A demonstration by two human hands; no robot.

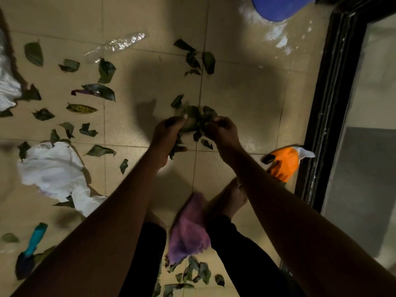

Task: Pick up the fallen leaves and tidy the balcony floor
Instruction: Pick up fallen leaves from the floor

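A bunch of dark green leaves (196, 120) is held between both hands over the beige tiled floor (246, 93). My left hand (168, 136) is shut on the bunch's left side, with leaves hanging below the palm. My right hand (222, 130) grips its right side. Several loose leaves (100, 91) lie scattered across the floor to the left. A small cluster of leaves (196, 57) lies farther ahead. More leaves (195, 273) lie near my legs at the bottom.
A white plastic bag (53, 168) lies at left, clear plastic wrap (120, 45) ahead, a teal-handled trowel (32, 249) at lower left. An orange glove (282, 162) lies by the black door frame (325, 103). A purple cloth (188, 228) is by my foot; a blue tub (278, 7) stands at top.
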